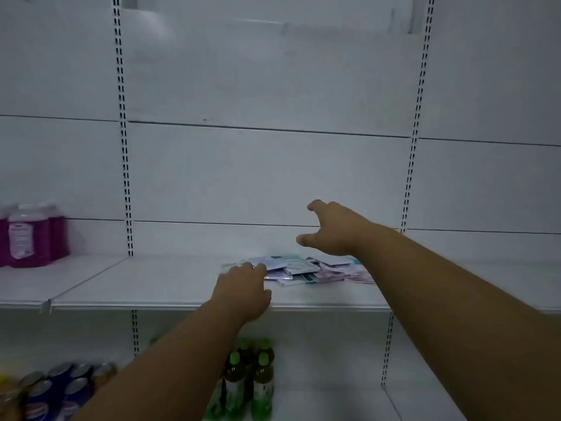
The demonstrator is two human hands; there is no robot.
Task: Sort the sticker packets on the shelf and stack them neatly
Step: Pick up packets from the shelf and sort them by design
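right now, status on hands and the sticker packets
Left hand open, fingertips on packets' left edge. Right hand open above the pile. Sticker packets loose, unsorted on shelf. Nothing in the way.

Two bare forearms, no sleeves showing up to the picture's bottom edge, no watch, bracelet or ring visible, left hand [243, 287] and right hand [332, 230] ungloved, fingers somewhat blurred, nails too soft to make out

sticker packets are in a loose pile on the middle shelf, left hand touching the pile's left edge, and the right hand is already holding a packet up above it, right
Not quite. The head view shows the right hand open and empty, fingers spread, above the sticker packets; it holds nothing. The rest stands: they lie in a loose pile on the middle shelf, and the left hand touches the pile's left edge.
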